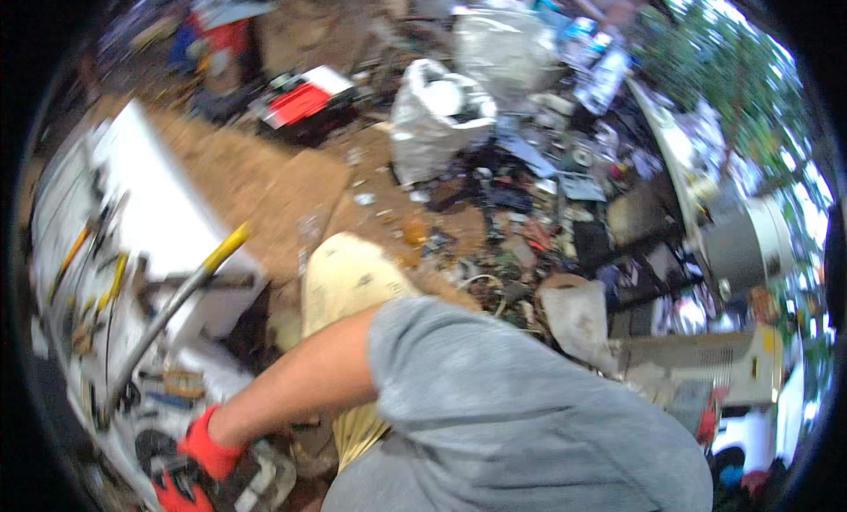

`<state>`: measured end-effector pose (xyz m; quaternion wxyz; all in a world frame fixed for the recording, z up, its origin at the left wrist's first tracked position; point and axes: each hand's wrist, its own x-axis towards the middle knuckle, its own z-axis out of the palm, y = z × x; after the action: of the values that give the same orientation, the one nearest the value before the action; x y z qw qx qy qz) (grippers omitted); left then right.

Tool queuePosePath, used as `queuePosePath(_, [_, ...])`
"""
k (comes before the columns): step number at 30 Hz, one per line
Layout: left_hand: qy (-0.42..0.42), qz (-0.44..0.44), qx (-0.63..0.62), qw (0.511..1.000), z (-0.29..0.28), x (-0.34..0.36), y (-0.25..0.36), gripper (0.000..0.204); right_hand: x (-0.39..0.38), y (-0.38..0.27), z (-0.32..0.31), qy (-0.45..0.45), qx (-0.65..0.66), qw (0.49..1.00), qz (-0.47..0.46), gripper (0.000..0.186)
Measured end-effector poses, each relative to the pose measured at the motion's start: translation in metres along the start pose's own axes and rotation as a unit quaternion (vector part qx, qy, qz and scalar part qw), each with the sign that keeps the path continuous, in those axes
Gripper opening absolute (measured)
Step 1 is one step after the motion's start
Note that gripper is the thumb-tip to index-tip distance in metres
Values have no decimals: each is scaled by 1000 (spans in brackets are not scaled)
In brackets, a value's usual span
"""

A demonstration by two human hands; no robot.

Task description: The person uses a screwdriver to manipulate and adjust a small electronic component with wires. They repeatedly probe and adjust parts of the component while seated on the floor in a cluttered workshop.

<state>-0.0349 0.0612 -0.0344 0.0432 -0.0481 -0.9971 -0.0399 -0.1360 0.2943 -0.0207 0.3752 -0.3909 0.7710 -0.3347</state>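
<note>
My right arm, in a grey sleeve, reaches across to the lower left. On my right hand (190,472) is a red and black glove. Its fingers curl round something dark that I cannot make out, near the lower rim. Close beside it lies a curved grey metal piece (278,477). Beyond the hand, a long grey bar (172,307) with a yellow end slants over a white surface. A hammer-like tool (198,282), an orange-handled tool (72,252) and a yellow-handled tool (115,282) rest there too. My left hand is out of view.
A white block-like panel (154,185) stands at the left. Beyond my knee (353,269) are brown flattened cardboard (291,194), a red and white box (304,101) and a white sack (428,128). Mixed scrap (529,203) heaps to the right, near a beige appliance casing (706,362).
</note>
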Motion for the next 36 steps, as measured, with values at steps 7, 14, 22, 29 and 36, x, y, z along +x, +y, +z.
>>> queuePosePath(7, [-141,-55,-11,988,-59,7,29,56,-67,-53,-39,7,-127,992,-8,42])
queuePosePath(14, [-106,-55,-106,987,-51,6,18,50,-95,-57,-54,42,-172,984,31,44])
queuePosePath(22, [-68,-83,-34,994,-28,-3,6,73,-108,-58,-51,101,-212,971,43,45])
queuePosePath(29, [82,-40,228,969,19,-32,-47,98,-57,-29,-47,47,-202,978,-13,39])
queuePosePath(36, [94,41,318,942,58,-38,-80,105,17,17,-29,42,-157,986,-25,30])
